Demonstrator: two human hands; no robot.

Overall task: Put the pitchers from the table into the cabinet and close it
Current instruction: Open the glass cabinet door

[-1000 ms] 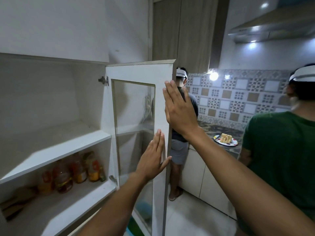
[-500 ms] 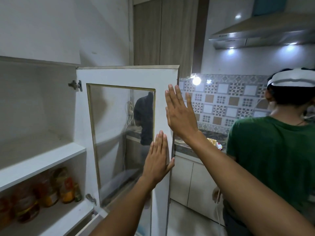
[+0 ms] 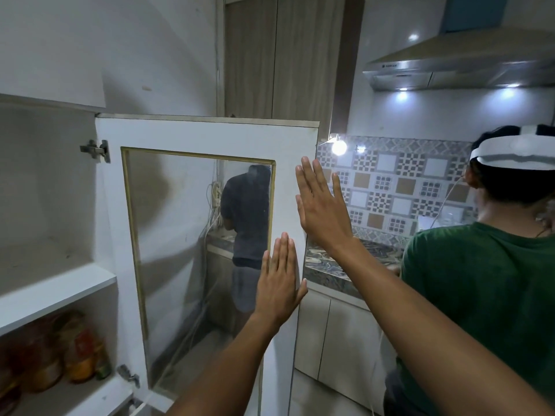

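Door [image 3: 207,136] swung further toward shut since before. Left hand [image 3: 277,285] and right hand [image 3: 322,205] both flat, gripping nothing. Push evenly near the free edge.

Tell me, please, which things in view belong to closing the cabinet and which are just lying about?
Part of the job:
- glass-paned cabinet door, partly open
- left hand, flat on the door
- right hand, flat at the door's edge
- door hinge

Just lying about:
- bottles on the lower shelf
- range hood
- patterned wall tiles
- person in a green shirt
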